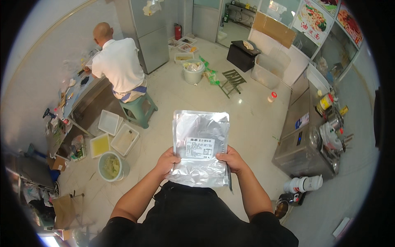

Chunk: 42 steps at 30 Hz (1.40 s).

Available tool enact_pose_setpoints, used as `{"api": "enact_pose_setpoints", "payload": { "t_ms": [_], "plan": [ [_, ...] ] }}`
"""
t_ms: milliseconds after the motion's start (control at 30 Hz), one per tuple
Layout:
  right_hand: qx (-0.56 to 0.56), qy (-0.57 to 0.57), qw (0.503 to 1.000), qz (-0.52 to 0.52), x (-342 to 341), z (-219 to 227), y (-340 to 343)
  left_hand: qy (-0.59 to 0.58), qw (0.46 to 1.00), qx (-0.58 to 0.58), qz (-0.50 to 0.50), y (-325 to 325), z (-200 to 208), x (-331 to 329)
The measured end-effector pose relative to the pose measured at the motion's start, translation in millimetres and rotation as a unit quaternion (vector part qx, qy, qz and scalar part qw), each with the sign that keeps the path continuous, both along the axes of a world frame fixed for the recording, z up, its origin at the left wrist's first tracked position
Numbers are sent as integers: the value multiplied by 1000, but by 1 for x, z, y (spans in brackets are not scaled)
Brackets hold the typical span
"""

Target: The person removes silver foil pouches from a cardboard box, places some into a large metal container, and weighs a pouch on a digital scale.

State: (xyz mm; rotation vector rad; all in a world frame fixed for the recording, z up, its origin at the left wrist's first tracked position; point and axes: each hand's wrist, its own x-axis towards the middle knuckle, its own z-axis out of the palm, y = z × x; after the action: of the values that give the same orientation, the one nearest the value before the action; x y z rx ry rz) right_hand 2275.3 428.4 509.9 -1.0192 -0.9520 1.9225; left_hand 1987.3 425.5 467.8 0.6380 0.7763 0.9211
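In front of my body I hold a flat silver foil pouch (200,127) upright, with a white printed label on its face. Its edges look doubled, so a second pouch may lie behind it. My left hand (166,161) grips the left edge, thumb on the front and fingers behind. At the right edge, my right hand (231,159) clasps it the same way, thumb beside the label. The fingers behind the foil are hidden.
On a green stool (140,110), a person in a white shirt (117,66) faces a cluttered table at left. Tubs and a bucket (113,166) stand on the floor there. Ahead are another bucket (193,74) and a folding stool (232,81). A steel cabinet (302,136) lines the right.
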Motion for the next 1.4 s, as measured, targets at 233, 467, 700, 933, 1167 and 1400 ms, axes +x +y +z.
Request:
{"api": "enact_pose_setpoints", "payload": {
  "t_ms": [233,467,700,933,1167,1400],
  "plan": [
    [-89,76,992,-47,-17,-26,168,-47,986,-156,-33,181,-7,-31],
    [-118,89,989,-3,-12,-7,302,-84,977,-163,-105,352,-2,-37],
    [-61,49,995,58,29,-22,487,21,974,-168,-153,539,-28,-11],
    [172,-311,934,27,40,-42,706,282,950,-116,-66,704,30,54],
    [-33,-196,967,-160,26,-100,868,487,864,43,121,846,-69,66],
    [-209,-118,970,31,45,-138,977,400,909,-42,109,984,-123,80]
  ]
}}
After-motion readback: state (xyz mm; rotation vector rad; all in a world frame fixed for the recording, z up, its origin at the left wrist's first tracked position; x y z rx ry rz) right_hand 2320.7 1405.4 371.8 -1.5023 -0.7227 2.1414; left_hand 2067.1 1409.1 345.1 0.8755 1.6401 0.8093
